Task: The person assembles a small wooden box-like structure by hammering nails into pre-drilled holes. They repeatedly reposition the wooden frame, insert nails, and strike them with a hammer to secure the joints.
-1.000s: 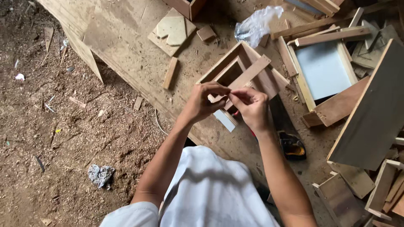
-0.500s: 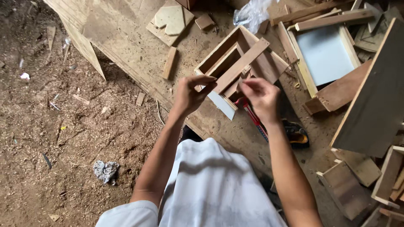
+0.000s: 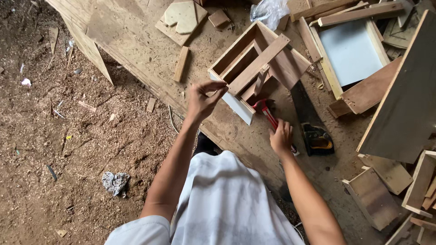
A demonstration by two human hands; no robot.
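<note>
One plywood work board (image 3: pixel 136 36), its left edge giving onto sawdust floor. One open wooden box frame (image 3: pixel 254 63) at centre. One handsaw (image 3: pixel 309 118) just right of one red-handled hammer (image 3: pixel 269 114). Right hand (image 3: pixel 281 137) closed around the hammer handle. Left hand (image 3: pixel 203 100) raised beside the frame, fingertips pinched; contents indiscernible.

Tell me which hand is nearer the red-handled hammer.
Right. The right hand rests on the red-handled hammer, over the lower part of its handle on the board. The left hand is raised off to the side, beside the wooden box frame, clear of the hammer.
</note>
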